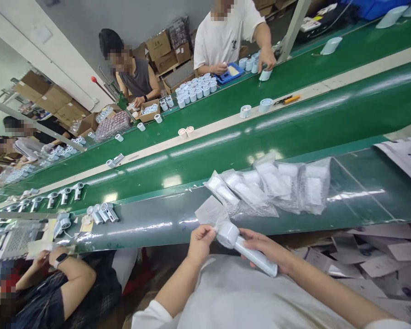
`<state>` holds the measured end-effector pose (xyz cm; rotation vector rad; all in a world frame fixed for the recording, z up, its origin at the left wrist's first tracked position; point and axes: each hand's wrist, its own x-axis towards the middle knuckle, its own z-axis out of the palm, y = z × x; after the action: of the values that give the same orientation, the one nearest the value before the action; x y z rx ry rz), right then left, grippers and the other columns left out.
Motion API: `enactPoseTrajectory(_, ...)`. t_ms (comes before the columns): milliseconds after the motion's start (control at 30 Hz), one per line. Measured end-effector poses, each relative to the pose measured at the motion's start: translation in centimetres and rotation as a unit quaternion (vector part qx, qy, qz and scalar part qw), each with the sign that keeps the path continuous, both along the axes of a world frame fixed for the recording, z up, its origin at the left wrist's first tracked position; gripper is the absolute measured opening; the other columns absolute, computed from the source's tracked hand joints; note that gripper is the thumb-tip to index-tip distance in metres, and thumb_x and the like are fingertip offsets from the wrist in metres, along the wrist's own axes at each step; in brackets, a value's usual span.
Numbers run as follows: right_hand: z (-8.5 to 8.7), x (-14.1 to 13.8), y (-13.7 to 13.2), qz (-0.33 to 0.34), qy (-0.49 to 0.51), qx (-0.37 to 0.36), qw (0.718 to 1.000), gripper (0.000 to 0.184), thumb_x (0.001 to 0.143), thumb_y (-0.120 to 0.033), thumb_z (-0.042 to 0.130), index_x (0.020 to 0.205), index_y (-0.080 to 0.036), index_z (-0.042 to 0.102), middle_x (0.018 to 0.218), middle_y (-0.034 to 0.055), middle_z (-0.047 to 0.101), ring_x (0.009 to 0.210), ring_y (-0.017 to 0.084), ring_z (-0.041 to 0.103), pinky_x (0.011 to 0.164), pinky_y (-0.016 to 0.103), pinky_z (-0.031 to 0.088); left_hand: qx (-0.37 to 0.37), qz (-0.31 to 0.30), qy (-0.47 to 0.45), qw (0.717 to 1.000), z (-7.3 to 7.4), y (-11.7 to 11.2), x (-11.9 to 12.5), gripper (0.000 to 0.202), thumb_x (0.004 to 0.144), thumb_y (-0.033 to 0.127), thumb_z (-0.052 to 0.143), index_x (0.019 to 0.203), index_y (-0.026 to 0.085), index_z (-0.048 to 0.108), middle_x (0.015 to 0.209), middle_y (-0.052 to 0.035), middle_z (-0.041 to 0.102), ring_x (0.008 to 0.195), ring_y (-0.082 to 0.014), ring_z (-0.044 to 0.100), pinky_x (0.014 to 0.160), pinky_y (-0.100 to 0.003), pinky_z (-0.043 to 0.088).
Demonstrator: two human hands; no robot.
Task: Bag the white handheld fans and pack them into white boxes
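a long green conveyor bench point(345, 123) runs across the room, with a pale strip point(222, 125) along it. on the nearest belt lie clear plastic bags of white parts point(270, 187) and, further left, white moulded parts point(102, 212). an orange-handled tool point(287, 99) sits on the pale strip, and white cylindrical cups point(193, 89) stand bunched on the far belt.

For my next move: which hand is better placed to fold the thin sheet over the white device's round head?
Left, probably: the left hand pinches the sheet at the head; the right hand holds the handle.
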<state>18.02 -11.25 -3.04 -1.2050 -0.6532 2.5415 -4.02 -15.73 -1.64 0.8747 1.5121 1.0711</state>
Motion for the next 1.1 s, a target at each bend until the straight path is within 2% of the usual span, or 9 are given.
enactPoseTrajectory(100, 1.1, 1.4, -2.4, -0.067, -0.028, 0.007, 0.997, 0.060, 0.070, -0.039, 0.075, 0.124, -0.026, 0.053, 0.094, 0.0024, 0.065, 0.068, 0.018, 0.066, 0.049, 0.027, 0.051, 0.103, -0.083, 0.087, 0.987, 0.9, 0.0, 1.5, 0.022, 0.087, 0.036, 0.059, 0.079, 0.017, 0.063, 0.077, -0.0035, 0.062, 0.073, -0.0151, 0.055, 0.073, -0.029, 0.046)
enactPoseTrajectory(267, 2.4, 1.4, -6.6, -0.232, -0.103, 0.004, 0.967, 0.062, 0.067, -0.044, 0.079, 0.120, -0.026, 0.051, 0.081, -0.0005, 0.063, 0.069, 0.021, 0.066, 0.053, 0.031, 0.054, 0.276, -0.278, 0.244, 0.887, 0.5, 0.4, 1.9, 0.017, 0.092, 0.020, 0.045, 0.082, 0.017, 0.059, 0.076, -0.0055, 0.062, 0.072, -0.0161, 0.056, 0.068, -0.028, 0.046)
enactPoseTrajectory(467, 2.7, 1.1, -11.6, -0.381, -0.205, 0.002, 0.901, 0.057, 0.069, -0.047, 0.077, 0.112, -0.026, 0.047, 0.070, -0.0021, 0.064, 0.066, 0.020, 0.064, 0.054, 0.032, 0.055, 0.332, -0.493, 0.206, 0.777, 0.4, 2.4, 5.3, 0.015, 0.090, 0.017, 0.042, 0.086, 0.017, 0.057, 0.082, -0.0071, 0.064, 0.080, -0.0177, 0.059, 0.075, -0.031, 0.049)
enactPoseTrajectory(633, 1.7, 1.6, -17.5, -0.468, -0.182, -0.097, 0.859, 0.048, 0.065, -0.047, 0.078, 0.093, -0.026, 0.046, 0.061, -0.0013, 0.066, 0.055, 0.018, 0.064, 0.050, 0.027, 0.050, 0.355, -0.744, 0.177, 0.537, -0.6, 2.1, 9.4, 0.011, 0.075, 0.013, 0.056, 0.085, 0.015, 0.061, 0.083, -0.0079, 0.063, 0.082, -0.0201, 0.057, 0.078, -0.032, 0.049)
enactPoseTrajectory(767, 0.7, 2.0, -21.0, -0.546, -0.179, -0.125, 0.809, 0.046, 0.064, -0.043, 0.079, 0.089, -0.025, 0.044, 0.064, -0.0008, 0.067, 0.058, 0.018, 0.066, 0.055, 0.027, 0.052, 0.286, -0.738, 0.196, 0.580, -1.9, 0.4, 12.6, 0.007, 0.080, 0.014, 0.053, 0.080, 0.015, 0.060, 0.083, -0.0078, 0.060, 0.079, -0.0180, 0.056, 0.074, -0.030, 0.049)
enactPoseTrajectory(833, 0.5, 2.8, -22.0, -0.568, -0.205, -0.132, 0.786, 0.052, 0.066, -0.043, 0.079, 0.101, -0.026, 0.045, 0.066, -0.0019, 0.066, 0.059, 0.019, 0.066, 0.053, 0.028, 0.051, 0.296, -0.760, 0.168, 0.554, -1.9, -0.4, 14.3, 0.005, 0.079, 0.015, 0.055, 0.079, 0.015, 0.060, 0.084, -0.0086, 0.060, 0.082, -0.0192, 0.056, 0.076, -0.031, 0.049)
enactPoseTrajectory(967, 0.1, 5.5, -23.3, -0.588, -0.144, -0.178, 0.776, 0.074, 0.066, -0.037, 0.080, 0.129, -0.028, 0.041, 0.075, -0.0014, 0.067, 0.063, 0.021, 0.066, 0.052, 0.029, 0.050, 0.325, -0.822, 0.129, 0.450, -1.8, -1.2, 18.1, 0.006, 0.074, 0.013, 0.059, 0.079, 0.014, 0.061, 0.088, -0.0090, 0.060, 0.087, -0.0206, 0.056, 0.083, -0.033, 0.049)
enactPoseTrajectory(1033, -0.5, 7.2, -23.9, -0.591, -0.071, -0.205, 0.776, 0.068, 0.067, -0.031, 0.078, 0.127, -0.023, 0.047, 0.076, 0.0007, 0.068, 0.063, 0.020, 0.066, 0.053, 0.028, 0.049, 0.301, -0.834, 0.117, 0.447, -2.2, -1.6, 20.1, 0.002, 0.077, 0.015, 0.059, 0.079, 0.014, 0.061, 0.087, -0.0083, 0.059, 0.086, -0.0195, 0.056, 0.083, -0.031, 0.049)
enactPoseTrajectory(1100, -1.4, 9.1, -24.6, -0.602, -0.039, -0.224, 0.766, 0.054, 0.067, -0.028, 0.077, 0.116, -0.020, 0.055, 0.073, 0.0017, 0.068, 0.064, 0.020, 0.066, 0.056, 0.027, 0.049, 0.249, -0.828, 0.128, 0.485, -2.9, -2.2, 22.1, 0.004, 0.081, 0.016, 0.057, 0.080, 0.014, 0.061, 0.087, -0.0077, 0.058, 0.085, -0.0177, 0.056, 0.081, -0.029, 0.050)
